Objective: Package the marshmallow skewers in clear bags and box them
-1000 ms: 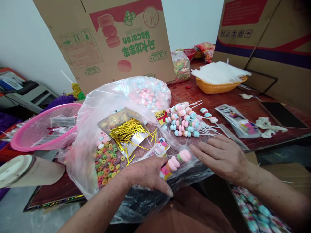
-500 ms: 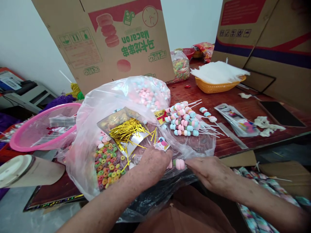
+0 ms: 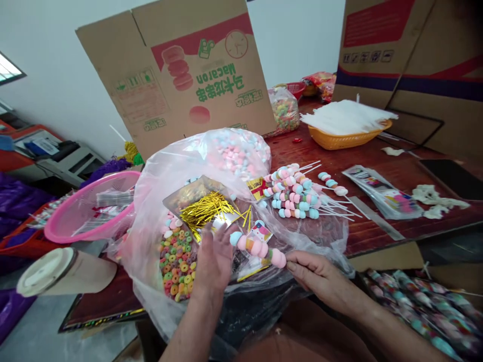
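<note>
My right hand (image 3: 315, 271) pinches the lower end of a marshmallow skewer (image 3: 258, 249), its pink, blue and tan pieces slanting up to the left. Open, with fingers spread and palm turned up, my left hand (image 3: 215, 259) is beside the skewer's blue tip. Under the skewer, a clear printed packet (image 3: 260, 230) lies on the plastic bag (image 3: 151, 171). Gold twist ties (image 3: 207, 208) are heaped just beyond my left hand. Colourful cereal rings (image 3: 177, 266) show to its left. Several finished marshmallow skewers (image 3: 292, 193) lie stacked behind, sticks pointing right.
A pink basket (image 3: 56, 226) and a white lidded cup (image 3: 75, 271) stand at left. Behind are a large carton (image 3: 124, 55) and a yellow basket (image 3: 335, 141) of white sticks. Flat printed bags (image 3: 381, 193) and a phone (image 3: 453, 177) lie right. Wrapped skewers (image 3: 426, 306) fill a box below.
My left hand has come away from the skewer and opened, moving left. The skewer's whole row of marshmallows now shows, held by my right hand. The view has shifted slightly left.
</note>
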A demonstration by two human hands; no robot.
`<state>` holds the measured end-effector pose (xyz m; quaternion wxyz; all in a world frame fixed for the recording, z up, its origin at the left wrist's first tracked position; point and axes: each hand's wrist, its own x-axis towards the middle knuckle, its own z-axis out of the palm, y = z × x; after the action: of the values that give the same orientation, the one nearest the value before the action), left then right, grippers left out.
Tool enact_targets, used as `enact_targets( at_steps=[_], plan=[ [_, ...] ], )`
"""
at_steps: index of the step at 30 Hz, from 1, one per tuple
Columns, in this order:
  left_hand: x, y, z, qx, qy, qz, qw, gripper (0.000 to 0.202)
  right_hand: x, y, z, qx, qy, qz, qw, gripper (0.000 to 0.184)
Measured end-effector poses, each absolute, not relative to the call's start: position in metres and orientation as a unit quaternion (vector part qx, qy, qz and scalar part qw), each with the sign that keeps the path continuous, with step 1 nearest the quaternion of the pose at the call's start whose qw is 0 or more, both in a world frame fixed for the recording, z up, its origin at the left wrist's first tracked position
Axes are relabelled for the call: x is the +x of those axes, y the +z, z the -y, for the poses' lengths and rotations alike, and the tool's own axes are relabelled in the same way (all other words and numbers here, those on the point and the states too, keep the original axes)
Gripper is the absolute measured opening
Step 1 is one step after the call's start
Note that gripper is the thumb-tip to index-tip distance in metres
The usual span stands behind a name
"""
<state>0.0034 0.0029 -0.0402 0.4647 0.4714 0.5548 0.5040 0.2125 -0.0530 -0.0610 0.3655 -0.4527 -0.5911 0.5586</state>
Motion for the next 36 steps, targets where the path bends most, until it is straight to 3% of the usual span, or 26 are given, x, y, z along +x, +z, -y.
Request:
enact_targets(
  at_steps=[4,10,14,18,23,25,29,32,36],
  plan=[
    [0.015,-0.043,-0.009,0.428,0.475,-0.520,0.566,0.059,0.197,-0.070,0.053,-0.484,0.507,0.619,0.353,0.036],
    [0.015,-0.049,-0.023,0.641,0.365,-0.515,0.437,0.053,0.202,-0.069,0.058,-0.523,0.360,0.718,0.286,0.031],
    [0.015,-0.050,-0.024,0.682,0.341,-0.459,0.457,0.055,0.226,-0.068,0.065,-0.535,0.334,0.720,0.291,0.028],
    [0.006,-0.049,-0.001,0.661,0.370,-0.522,0.392,0.066,0.251,-0.083,0.072,-0.573,0.407,0.611,0.365,0.029],
    [-0.001,-0.057,0.033,0.822,0.111,-0.509,0.232,0.086,0.246,-0.093,0.078,-0.509,0.582,0.397,0.495,0.030],
    [-0.002,-0.061,0.038,0.860,0.070,-0.464,0.203,0.077,0.238,-0.092,0.080,-0.475,0.609,0.361,0.522,0.028],
    [-0.006,-0.060,0.035,0.879,0.139,-0.414,0.192,0.021,0.229,-0.087,0.081,-0.481,0.627,0.325,0.519,0.025],
    [-0.006,-0.045,0.024,0.853,0.187,-0.429,0.230,0.022,0.221,-0.071,0.070,-0.497,0.573,0.337,0.558,0.026],
    [0.002,-0.017,0.004,0.862,0.118,-0.414,0.268,0.025,0.198,-0.043,0.035,-0.461,0.513,0.459,0.560,0.033]
  ],
)
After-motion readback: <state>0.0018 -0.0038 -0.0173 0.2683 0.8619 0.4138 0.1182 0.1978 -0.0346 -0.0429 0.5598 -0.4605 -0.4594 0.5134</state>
